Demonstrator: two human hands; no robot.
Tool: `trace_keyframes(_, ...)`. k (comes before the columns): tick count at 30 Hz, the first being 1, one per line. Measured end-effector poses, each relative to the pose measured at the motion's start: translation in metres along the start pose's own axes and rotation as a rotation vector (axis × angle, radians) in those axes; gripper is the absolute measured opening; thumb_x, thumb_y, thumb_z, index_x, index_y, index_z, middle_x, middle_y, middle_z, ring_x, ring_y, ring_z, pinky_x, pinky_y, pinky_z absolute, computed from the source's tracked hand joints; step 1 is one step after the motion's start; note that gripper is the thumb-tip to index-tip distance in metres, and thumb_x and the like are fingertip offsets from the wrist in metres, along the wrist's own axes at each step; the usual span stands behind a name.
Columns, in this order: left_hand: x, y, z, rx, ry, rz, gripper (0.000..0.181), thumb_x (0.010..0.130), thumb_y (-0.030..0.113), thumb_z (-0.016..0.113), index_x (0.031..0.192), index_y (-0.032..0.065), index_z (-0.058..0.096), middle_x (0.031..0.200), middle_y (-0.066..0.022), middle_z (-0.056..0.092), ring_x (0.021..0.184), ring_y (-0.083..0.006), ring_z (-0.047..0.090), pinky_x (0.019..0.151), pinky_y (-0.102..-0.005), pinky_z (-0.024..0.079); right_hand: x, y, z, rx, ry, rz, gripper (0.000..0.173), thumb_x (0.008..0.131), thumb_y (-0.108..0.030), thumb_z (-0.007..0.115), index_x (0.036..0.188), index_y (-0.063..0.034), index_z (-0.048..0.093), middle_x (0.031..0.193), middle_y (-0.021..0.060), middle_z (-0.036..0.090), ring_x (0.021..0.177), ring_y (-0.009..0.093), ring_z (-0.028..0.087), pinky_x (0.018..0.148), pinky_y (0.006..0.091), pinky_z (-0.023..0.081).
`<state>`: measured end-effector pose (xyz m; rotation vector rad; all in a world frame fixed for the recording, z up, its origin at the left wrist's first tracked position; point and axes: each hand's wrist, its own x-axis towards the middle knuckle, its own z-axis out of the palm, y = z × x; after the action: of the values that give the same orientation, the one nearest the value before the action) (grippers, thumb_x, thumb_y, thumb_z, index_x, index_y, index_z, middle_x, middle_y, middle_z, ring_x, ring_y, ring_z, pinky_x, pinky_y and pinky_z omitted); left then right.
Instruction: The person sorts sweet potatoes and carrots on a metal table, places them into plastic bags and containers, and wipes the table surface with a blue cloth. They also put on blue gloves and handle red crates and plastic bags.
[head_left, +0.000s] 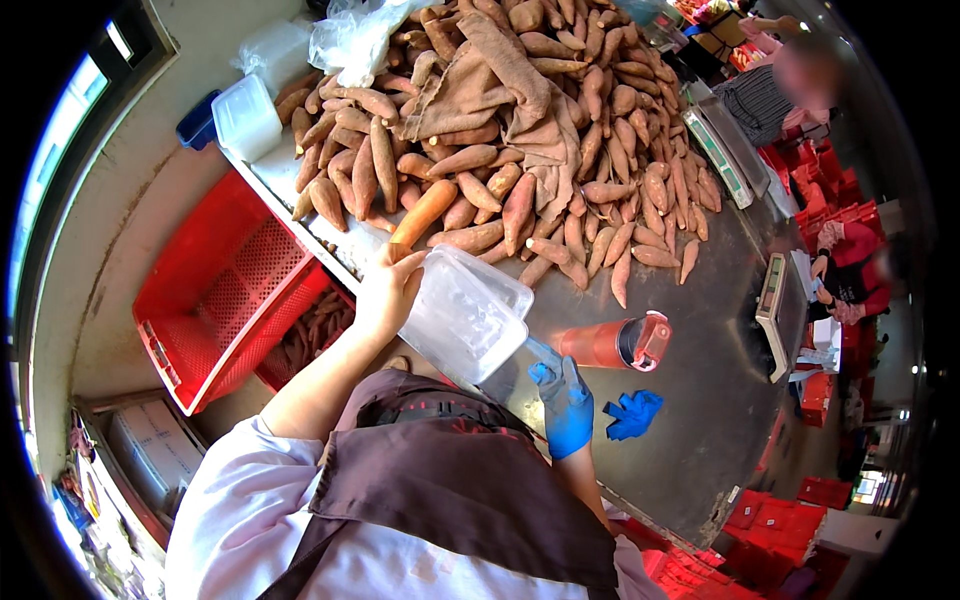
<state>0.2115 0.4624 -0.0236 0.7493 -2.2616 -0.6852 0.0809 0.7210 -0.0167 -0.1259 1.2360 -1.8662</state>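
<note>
My bare left hand (386, 292) is closed around the lower end of a smooth orange root vegetable (426, 212), apparently a carrot. Its other end reaches over a heap of sweet potatoes (364, 176). Against the thumb side of that hand are clear plastic tubs (466, 315), one overlapping another, tilted and jutting past the table's near edge. My right hand (566, 405) wears a blue glove with loose fingertips. Its fingers are apart, one pointing to the tubs' near right corner; whether it touches there I cannot tell. Between those fingers I see nothing held.
On the metal table (705, 330) are a pink bottle (600, 343), a crumpled blue glove (634, 415) and two scales (724, 154). A brown cloth (487, 90) covers part of the heap. Red crates (217, 285) stand at the left. Two people are beyond the table's right side.
</note>
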Motion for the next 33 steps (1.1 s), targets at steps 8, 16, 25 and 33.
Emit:
trace_keyframes(8,0.002,0.010,-0.011,-0.141,-0.072,-0.054,0.024,0.079,0.002,0.057,0.102,-0.0019,0.061,0.076,-0.0149,0.057,0.061,-0.0233,0.056,0.057,-0.0325,0.044,-0.005,0.010,0.000,-0.055,0.175,-0.073,0.042,0.096,-0.029,0.040,0.119,0.0046,0.050,0.121,0.0107,0.053,0.101,0.013,0.050,0.090,0.0279,0.038)
trace_keyframes(16,0.004,0.013,-0.011,-0.253,-0.153,-0.156,0.034,0.075,-0.001,0.056,0.109,0.0012,0.052,0.067,-0.0149,0.059,0.064,-0.0305,0.060,0.062,-0.0373,0.047,-0.011,0.005,0.027,-0.338,0.191,-0.145,0.046,0.094,-0.034,0.045,0.120,0.0031,0.051,0.117,0.0081,0.055,0.104,0.016,0.050,0.093,0.0298,0.036)
trace_keyframes(25,0.004,0.006,-0.008,-0.221,-0.185,-0.178,0.026,0.076,0.001,0.056,0.099,0.0028,0.043,0.067,-0.0144,0.057,0.064,-0.0330,0.059,0.060,-0.0395,0.046,-0.012,0.006,0.040,-0.523,0.197,-0.197,0.045,0.094,-0.029,0.046,0.122,0.0057,0.049,0.115,0.0075,0.054,0.104,0.014,0.050,0.090,0.0279,0.038)
trace_keyframes(33,0.014,0.000,-0.004,-0.129,-0.119,-0.134,0.016,0.073,0.006,0.060,0.083,0.0037,0.048,0.076,-0.0179,0.055,0.071,-0.0371,0.056,0.063,-0.0431,0.044,0.008,0.021,0.029,-0.641,0.146,-0.184,0.042,0.093,-0.025,0.048,0.123,0.0037,0.049,0.113,0.0044,0.056,0.100,0.012,0.050,0.087,0.0249,0.038)
